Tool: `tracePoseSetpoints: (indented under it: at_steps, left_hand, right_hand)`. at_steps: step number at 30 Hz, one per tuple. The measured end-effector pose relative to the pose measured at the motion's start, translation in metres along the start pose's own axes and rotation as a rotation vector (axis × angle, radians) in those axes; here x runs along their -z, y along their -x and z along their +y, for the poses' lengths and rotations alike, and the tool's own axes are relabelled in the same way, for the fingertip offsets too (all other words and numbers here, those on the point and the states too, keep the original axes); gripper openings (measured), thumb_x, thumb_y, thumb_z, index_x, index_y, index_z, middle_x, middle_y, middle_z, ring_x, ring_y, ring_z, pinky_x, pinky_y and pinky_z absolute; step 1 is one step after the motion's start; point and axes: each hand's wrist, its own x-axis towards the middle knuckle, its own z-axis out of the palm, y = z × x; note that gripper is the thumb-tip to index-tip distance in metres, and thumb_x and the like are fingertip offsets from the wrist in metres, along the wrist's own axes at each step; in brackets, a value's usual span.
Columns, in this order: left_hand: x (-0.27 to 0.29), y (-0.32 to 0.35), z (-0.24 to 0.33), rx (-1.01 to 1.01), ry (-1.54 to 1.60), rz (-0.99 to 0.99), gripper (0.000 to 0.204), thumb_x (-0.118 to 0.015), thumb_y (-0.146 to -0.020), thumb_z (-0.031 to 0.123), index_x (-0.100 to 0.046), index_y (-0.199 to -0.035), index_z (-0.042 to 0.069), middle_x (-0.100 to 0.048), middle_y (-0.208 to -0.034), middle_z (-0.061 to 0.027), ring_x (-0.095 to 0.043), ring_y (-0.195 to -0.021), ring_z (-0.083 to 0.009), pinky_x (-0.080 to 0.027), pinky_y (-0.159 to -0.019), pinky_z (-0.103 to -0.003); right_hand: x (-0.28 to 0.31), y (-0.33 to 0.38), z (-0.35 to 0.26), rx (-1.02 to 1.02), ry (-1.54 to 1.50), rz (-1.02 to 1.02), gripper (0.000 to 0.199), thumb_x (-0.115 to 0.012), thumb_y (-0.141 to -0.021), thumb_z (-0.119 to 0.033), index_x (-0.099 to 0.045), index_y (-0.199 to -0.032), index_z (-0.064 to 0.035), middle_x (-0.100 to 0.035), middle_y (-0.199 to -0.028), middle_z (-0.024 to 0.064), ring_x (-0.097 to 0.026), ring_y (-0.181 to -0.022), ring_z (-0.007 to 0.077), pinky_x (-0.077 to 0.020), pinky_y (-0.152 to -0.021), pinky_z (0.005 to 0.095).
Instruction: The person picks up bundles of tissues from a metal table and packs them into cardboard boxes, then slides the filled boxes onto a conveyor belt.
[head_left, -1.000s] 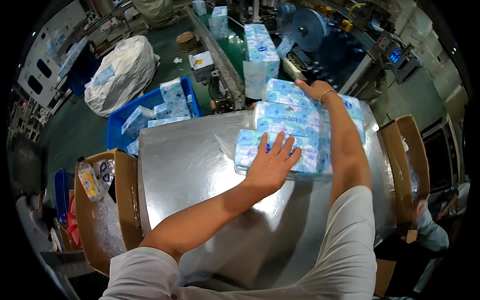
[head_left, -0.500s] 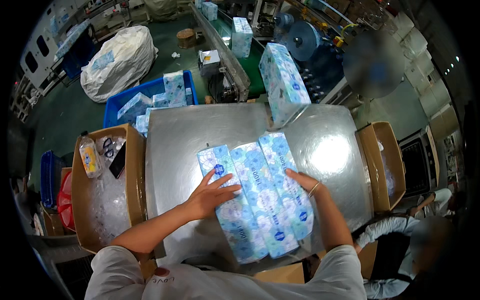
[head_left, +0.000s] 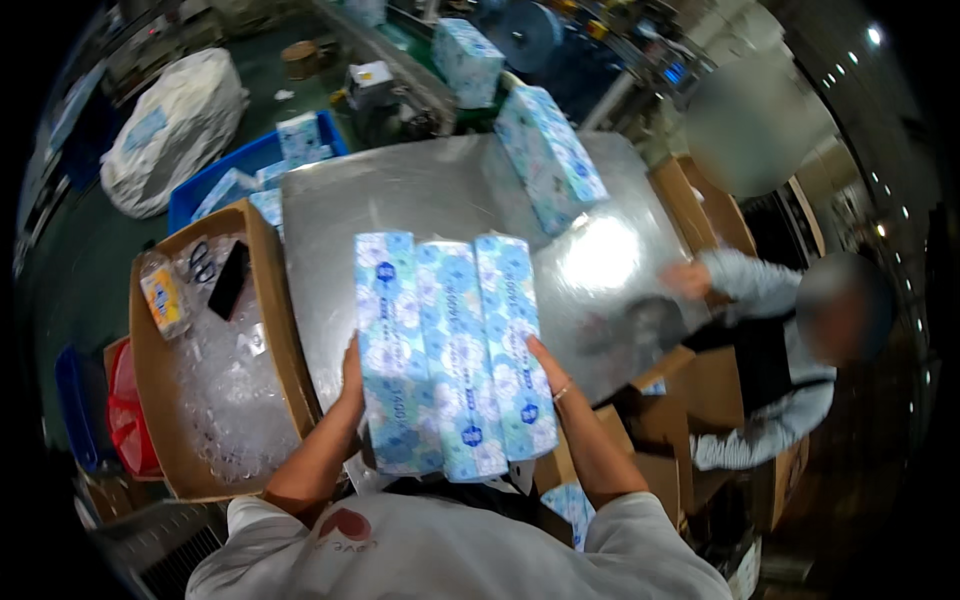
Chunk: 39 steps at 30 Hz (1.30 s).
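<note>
Three long blue-and-white flowered tissue packs (head_left: 450,350) lie side by side, lifted over the near edge of the shiny metal table (head_left: 400,200). My left hand (head_left: 350,385) presses against the left side of the bundle. My right hand (head_left: 548,372), with a ring on one finger, presses against its right side. Both hands squeeze the packs together between them. Another block of tissue packs (head_left: 548,155) stands at the far side of the table.
A cardboard box (head_left: 268,290) lined with clear plastic stands at the left, holding scissors and a small packet. A blue crate (head_left: 215,185) of packs and a white sack (head_left: 170,130) lie beyond. A co-worker (head_left: 770,350) in a light sleeve reaches to the table's right edge beside cardboard boxes (head_left: 700,390).
The three packs have come off the table centre toward me and now hang over its near edge between my hands. A co-worker has come into view at the right.
</note>
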Motion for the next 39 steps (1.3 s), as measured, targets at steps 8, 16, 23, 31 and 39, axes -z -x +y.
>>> tracePoseSetpoints:
  at_steps: [8,16,23,31,39]
  left_hand:
    - [-0.042,0.022,0.077,-0.05,0.185,-0.331,0.033,-0.044,-0.09,0.034,-0.053,-0.107,0.007,-0.058,-0.095,-0.009,-0.058,-0.082,-0.0187,-0.048,-0.072,-0.03]
    - [-0.221,0.132,0.046,-0.066,-0.22,-0.939,0.034,-0.05,-0.087,0.033,-0.055,-0.106,0.006,-0.059,-0.096,-0.0115,-0.059,-0.081,-0.0228,-0.048,-0.073,-0.032]
    - [-0.19,0.244,-0.029,-0.673,-0.748,-1.619,0.034,-0.056,-0.083,0.032,-0.057,-0.104,0.005,-0.06,-0.097,-0.0138,-0.06,-0.08,-0.0265,-0.048,-0.073,-0.034]
    - [-0.246,0.23,-0.076,-0.292,-1.129,-1.427,0.063,-0.067,-0.073,0.038,-0.047,-0.117,-0.002,-0.052,-0.114,-0.0221,-0.05,-0.108,-0.0317,-0.039,-0.09,-0.037]
    - [-0.212,0.266,-0.163,-0.656,-1.554,-1.676,0.066,-0.068,-0.072,0.036,-0.043,-0.116,-0.007,-0.045,-0.115,-0.0242,-0.046,-0.103,-0.0378,-0.04,-0.086,-0.039]
  right_hand:
    - [-0.025,0.065,-0.002,0.346,-0.05,-0.037,0.086,-0.069,-0.071,-0.042,-0.028,-0.134,-0.0003,-0.043,-0.128,0.0129,-0.045,-0.114,0.0229,-0.0378,-0.096,0.0342]
    - [0.03,0.317,-0.052,0.902,0.405,0.517,0.072,-0.077,-0.059,-0.029,-0.047,-0.118,-0.0005,-0.057,-0.106,0.0097,-0.055,-0.095,0.0214,-0.0453,-0.081,0.034]
    - [0.022,0.524,0.054,0.232,0.637,0.691,0.094,-0.084,-0.052,-0.025,-0.037,-0.129,0.0024,-0.054,-0.116,0.0132,-0.05,-0.109,0.0249,-0.0385,-0.093,0.0378]
    - [0.177,0.375,0.181,-0.049,0.329,0.414,0.088,-0.076,-0.065,-0.02,-0.028,-0.137,-0.0054,-0.039,-0.133,0.0111,-0.034,-0.122,0.0191,-0.0277,-0.1,0.0288]
    - [0.126,0.442,0.201,0.022,0.993,0.962,0.06,-0.067,-0.078,-0.031,-0.046,-0.119,0.0065,-0.055,-0.115,0.0197,-0.053,-0.106,0.0271,-0.0424,-0.087,0.0341]
